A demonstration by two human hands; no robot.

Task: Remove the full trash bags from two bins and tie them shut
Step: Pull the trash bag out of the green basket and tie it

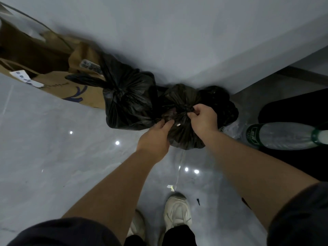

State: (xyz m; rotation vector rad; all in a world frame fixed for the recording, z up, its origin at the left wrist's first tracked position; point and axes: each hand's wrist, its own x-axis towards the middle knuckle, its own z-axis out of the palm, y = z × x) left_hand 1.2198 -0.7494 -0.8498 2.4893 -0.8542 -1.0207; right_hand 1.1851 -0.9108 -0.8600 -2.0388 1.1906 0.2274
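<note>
l hand (156,137) + r hand (204,119) pinch upright bag (184,139) neck.

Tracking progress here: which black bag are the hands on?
The middle black bag, right of the knotted bag beside the paper bag; left hand and right hand both pinch its gathered top.

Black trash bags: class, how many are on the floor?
2 clearly: knotted bag beside the paper bag; second bag held by left hand and right hand. Dark plastic behind may be a third.
</note>
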